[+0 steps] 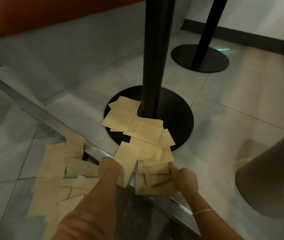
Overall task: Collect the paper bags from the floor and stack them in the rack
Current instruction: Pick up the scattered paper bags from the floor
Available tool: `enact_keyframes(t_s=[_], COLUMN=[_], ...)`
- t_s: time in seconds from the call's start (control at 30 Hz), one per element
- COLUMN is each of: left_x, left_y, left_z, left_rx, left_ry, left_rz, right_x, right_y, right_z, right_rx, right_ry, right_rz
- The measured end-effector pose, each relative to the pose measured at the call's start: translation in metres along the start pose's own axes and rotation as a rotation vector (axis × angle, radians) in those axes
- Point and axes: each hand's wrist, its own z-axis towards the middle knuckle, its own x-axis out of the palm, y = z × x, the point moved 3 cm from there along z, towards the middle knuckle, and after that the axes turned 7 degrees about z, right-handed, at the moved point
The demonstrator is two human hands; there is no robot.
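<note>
Several flat brown paper bags [137, 129] lie scattered over the tiled floor and the round black base of a table post [177, 118]. More of the bags [54, 170] show as a reflection in a mirrored panel at the lower left. My left hand [110, 170] grips one bag [129, 158] that tilts up off the floor. My right hand [184, 177] pinches the edge of a small pile of bags [155, 181] lying by the metal strip. No rack is in view.
A black table post [156, 54] stands right behind the bags. A second post with its base [200, 58] stands further back right. A metal strip [51, 118] runs diagonally across the floor. A grey stool base [266, 179] sits at the right. An orange seat [33, 14] is at top left.
</note>
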Motion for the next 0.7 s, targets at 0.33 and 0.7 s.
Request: enact_keyframes(t_s=[0.33, 0.7], left_x=[-0.088, -0.194], left_y=[-0.01, -0.15], left_z=[-0.009, -0.131], left_rx=[0.089, 0.451], left_ry=[-0.109, -0.297], left_rz=[0.131, -0.361], right_x=[-0.137, -0.349], right_y=[0.048, 0.061], right_z=[-0.023, -0.128], right_rx=[-0.233, -0.461], right_ry=[-0.109, -0.854], right_rz=[-0.256, -0.014])
